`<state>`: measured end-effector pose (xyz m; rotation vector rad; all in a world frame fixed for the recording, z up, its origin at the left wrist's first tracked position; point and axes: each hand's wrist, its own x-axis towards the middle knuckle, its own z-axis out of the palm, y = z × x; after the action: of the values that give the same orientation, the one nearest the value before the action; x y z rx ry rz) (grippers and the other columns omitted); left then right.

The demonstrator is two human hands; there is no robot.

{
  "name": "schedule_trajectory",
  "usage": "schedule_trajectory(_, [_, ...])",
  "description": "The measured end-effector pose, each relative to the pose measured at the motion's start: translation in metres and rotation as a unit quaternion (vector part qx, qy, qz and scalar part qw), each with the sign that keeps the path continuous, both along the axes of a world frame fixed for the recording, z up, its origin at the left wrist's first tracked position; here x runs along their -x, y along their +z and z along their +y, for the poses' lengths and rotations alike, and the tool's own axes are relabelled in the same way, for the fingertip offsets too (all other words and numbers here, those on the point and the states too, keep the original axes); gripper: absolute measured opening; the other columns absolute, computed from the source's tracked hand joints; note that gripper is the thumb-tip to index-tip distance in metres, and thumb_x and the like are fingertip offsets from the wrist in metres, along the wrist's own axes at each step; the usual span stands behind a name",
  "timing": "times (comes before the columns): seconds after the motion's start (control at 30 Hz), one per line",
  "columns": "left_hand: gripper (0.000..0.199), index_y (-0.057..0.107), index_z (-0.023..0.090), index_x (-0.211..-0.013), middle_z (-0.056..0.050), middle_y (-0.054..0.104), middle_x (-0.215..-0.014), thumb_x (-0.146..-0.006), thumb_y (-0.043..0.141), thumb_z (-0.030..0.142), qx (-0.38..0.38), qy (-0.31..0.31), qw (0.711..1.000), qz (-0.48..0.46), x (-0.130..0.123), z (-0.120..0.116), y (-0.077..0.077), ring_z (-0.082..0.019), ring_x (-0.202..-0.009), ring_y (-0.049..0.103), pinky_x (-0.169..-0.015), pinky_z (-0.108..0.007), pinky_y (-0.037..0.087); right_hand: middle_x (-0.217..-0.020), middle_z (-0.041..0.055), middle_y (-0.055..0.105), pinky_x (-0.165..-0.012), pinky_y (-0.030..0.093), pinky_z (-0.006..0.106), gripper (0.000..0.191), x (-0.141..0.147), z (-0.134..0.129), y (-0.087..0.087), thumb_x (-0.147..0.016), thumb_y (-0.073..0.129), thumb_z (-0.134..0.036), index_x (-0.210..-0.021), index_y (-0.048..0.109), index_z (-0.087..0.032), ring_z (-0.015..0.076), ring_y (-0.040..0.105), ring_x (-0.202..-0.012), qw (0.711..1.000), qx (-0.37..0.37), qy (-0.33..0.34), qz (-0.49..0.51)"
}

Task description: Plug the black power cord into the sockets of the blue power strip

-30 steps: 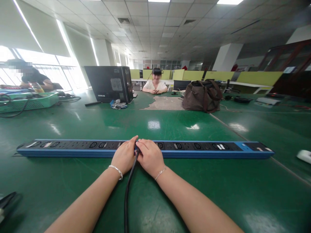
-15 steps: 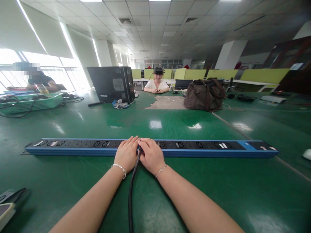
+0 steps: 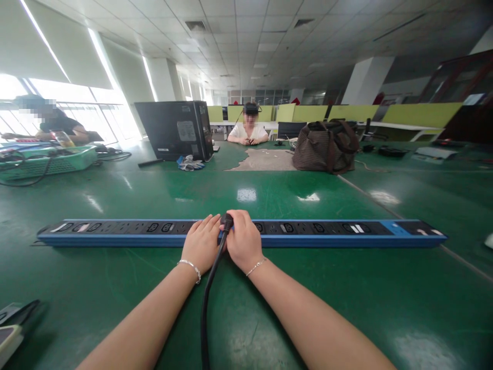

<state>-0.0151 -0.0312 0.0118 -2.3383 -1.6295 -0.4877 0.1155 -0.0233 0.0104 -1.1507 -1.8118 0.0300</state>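
Observation:
A long blue-and-black power strip (image 3: 339, 240) lies crosswise on the green table, with rows of sockets along its top. My left hand (image 3: 201, 242) holds the strip near its middle, fingers laid side by side across the top and reaching its far edge. Just to the right, my right hand (image 3: 245, 241) is closed around a black power plug (image 3: 227, 222) standing over the sockets. From the plug, a thick black cord (image 3: 208, 303) runs down between my forearms toward me. The plug's front end is hidden, so I cannot tell whether it still touches a socket.
Across the table (image 3: 127, 288) stand a black computer case (image 3: 169, 131), a pair of gloves (image 3: 190, 163) and a brown bag (image 3: 323, 149). A green basket (image 3: 69, 162) with cables is at left. One person (image 3: 248, 128) sits opposite, another (image 3: 61, 123) at far left.
The plug has risen and now shows above the strip between my hands. My right hand has lifted slightly with it and moved a little right. My left hand stays on the strip.

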Motion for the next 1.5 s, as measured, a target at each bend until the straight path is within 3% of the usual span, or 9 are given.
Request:
schedule_trajectory(0.13, [0.052,0.049,0.016,-0.128,-0.011,0.054,-0.134,-0.085,0.045,0.044,-0.011,0.004,1.0,0.005,0.002,0.002,-0.005,-0.027,-0.126,0.046,-0.104,-0.044,0.036,-0.105,0.012,0.063,-0.088,0.047,0.036,0.03,-0.02,-0.001,0.009,-0.088,0.045,-0.023,-0.115,0.057,-0.015,0.0221,0.057,-0.1,0.999,-0.05,0.008,-0.001])
schedule_trajectory(0.27, [0.063,0.047,0.015,-0.131,-0.012,0.052,-0.135,-0.084,0.041,0.058,-0.022,0.008,1.0,0.013,0.004,0.005,-0.011,-0.028,-0.126,0.046,-0.104,-0.046,0.035,-0.108,0.0108,0.063,-0.089,0.047,0.036,0.031,-0.071,0.002,0.011,-0.09,0.045,-0.029,-0.116,0.057,-0.018,0.0215,0.058,-0.1,0.997,-0.067,-0.027,-0.006])
schedule_trajectory(0.37, [0.065,0.047,0.015,-0.13,-0.013,0.053,-0.135,-0.084,0.039,0.06,-0.022,0.007,1.0,0.012,0.005,0.006,-0.012,-0.028,-0.126,0.046,-0.103,-0.046,0.035,-0.104,0.0084,0.065,-0.087,0.049,0.035,0.027,-0.109,0.006,0.005,-0.089,0.046,-0.028,-0.112,0.058,-0.02,0.0202,0.061,-0.096,0.999,-0.038,-0.019,0.006])
schedule_trajectory(0.47, [0.066,0.048,0.015,-0.13,-0.012,0.053,-0.135,-0.084,0.039,0.061,-0.019,0.007,1.0,0.008,0.005,0.006,-0.011,-0.028,-0.126,0.046,-0.104,-0.046,0.035,-0.103,0.0069,0.065,-0.087,0.049,0.035,0.026,-0.127,0.008,-0.001,-0.088,0.048,-0.026,-0.111,0.058,-0.021,0.0197,0.062,-0.096,1.0,-0.012,-0.008,-0.007])
schedule_trajectory(0.87, [0.064,0.048,0.017,-0.13,-0.012,0.053,-0.134,-0.083,0.04,0.06,-0.021,0.006,1.0,-0.001,0.005,0.007,-0.011,-0.028,-0.126,0.046,-0.104,-0.046,0.034,-0.105,0.008,0.065,-0.084,0.049,0.035,0.026,-0.126,0.005,0.002,-0.089,0.046,-0.024,-0.11,0.059,-0.019,0.0199,0.061,-0.096,0.992,-0.031,0.008,-0.124])
schedule_trajectory(1.23, [0.064,0.049,0.016,-0.129,-0.013,0.054,-0.133,-0.083,0.04,0.061,-0.024,0.008,1.0,0.01,0.004,0.007,-0.01,-0.027,-0.125,0.047,-0.104,-0.045,0.035,-0.1,0.0092,0.064,-0.08,0.047,0.033,0.025,-0.113,-0.003,0.003,-0.09,0.044,-0.024,-0.109,0.06,-0.017,0.0199,0.059,-0.089,0.979,-0.038,-0.056,-0.19])
schedule_trajectory(1.5, [0.065,0.049,0.016,-0.129,-0.013,0.054,-0.133,-0.083,0.039,0.061,-0.028,0.008,1.0,0.007,0.005,0.008,-0.012,-0.028,-0.125,0.047,-0.103,-0.046,0.035,-0.102,0.0089,0.065,-0.085,0.045,0.034,0.026,-0.113,-0.008,0.0,-0.088,0.046,-0.023,-0.109,0.058,-0.016,0.02,0.059,-0.091,0.975,-0.057,-0.068,-0.206])
